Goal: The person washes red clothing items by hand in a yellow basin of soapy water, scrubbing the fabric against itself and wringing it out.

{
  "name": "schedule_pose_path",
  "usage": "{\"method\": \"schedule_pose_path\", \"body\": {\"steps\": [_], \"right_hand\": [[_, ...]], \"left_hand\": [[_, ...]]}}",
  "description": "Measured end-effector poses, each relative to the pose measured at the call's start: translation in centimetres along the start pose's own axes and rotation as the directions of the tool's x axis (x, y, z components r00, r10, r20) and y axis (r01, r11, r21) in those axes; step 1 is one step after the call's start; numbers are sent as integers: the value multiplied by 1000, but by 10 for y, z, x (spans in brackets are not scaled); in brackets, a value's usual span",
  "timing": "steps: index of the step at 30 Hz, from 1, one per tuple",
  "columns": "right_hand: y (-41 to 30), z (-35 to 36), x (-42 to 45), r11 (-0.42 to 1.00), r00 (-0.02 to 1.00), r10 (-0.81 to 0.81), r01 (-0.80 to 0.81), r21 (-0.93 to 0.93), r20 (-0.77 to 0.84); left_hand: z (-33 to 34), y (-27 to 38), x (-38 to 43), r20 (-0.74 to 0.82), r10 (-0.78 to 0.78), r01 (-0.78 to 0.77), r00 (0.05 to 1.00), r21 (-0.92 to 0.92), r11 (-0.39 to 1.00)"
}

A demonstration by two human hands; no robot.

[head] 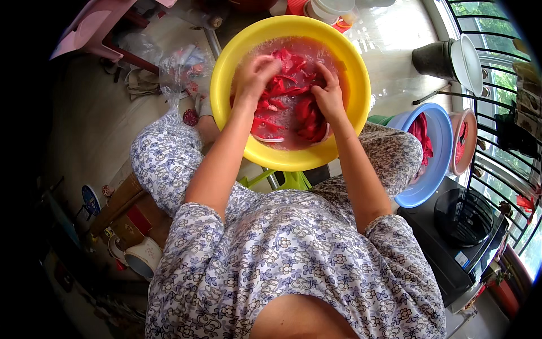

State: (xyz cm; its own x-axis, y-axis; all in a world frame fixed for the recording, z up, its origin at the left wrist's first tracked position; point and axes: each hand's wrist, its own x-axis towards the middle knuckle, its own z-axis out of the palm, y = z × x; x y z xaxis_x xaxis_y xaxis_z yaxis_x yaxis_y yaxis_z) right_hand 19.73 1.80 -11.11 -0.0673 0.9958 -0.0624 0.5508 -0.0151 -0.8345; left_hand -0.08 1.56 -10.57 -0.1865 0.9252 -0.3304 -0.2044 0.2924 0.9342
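A yellow plastic basin [290, 163] of pinkish, sudsy water stands between my knees. Red cloth [288, 87] lies bunched and partly under the water, with a white edge showing near the front rim. My left hand [258, 74], slightly blurred, is over the left part of the cloth with fingers spread and curved. On the other side, my right hand [330, 91] hovers at the cloth's right edge, thumb and fingers apart. Neither hand shows cloth gripped in it. Whether the fingertips touch the cloth is hard to tell.
A light-blue basin [444, 156] with red cloth stands at right, beside a pink bucket [465, 148]. Behind are a dark bucket [432, 59] and a black appliance [436, 241] nearer me. At left are a pink plastic chair [91, 36] and a clear plastic bag [173, 72].
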Motion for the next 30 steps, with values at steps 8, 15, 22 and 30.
{"method": "schedule_pose_path", "body": {"steps": [8,15,22,30], "right_hand": [[-17,16,0,885,986,168,-143,-443,17],[-34,2,2,909,950,286,-311,277,129],[-121,-1,-51,912,908,-407,399,93,98],[-135,21,-66,878,912,-410,400,-265,19]], "left_hand": [[-6,-23,1,-19,-170,169,985,267,949],[1,-16,14,24,-316,261,949,-621,739],[13,28,-14,397,-194,429,897,-676,599],[21,11,-22,378,-178,398,908,-650,647]]}}
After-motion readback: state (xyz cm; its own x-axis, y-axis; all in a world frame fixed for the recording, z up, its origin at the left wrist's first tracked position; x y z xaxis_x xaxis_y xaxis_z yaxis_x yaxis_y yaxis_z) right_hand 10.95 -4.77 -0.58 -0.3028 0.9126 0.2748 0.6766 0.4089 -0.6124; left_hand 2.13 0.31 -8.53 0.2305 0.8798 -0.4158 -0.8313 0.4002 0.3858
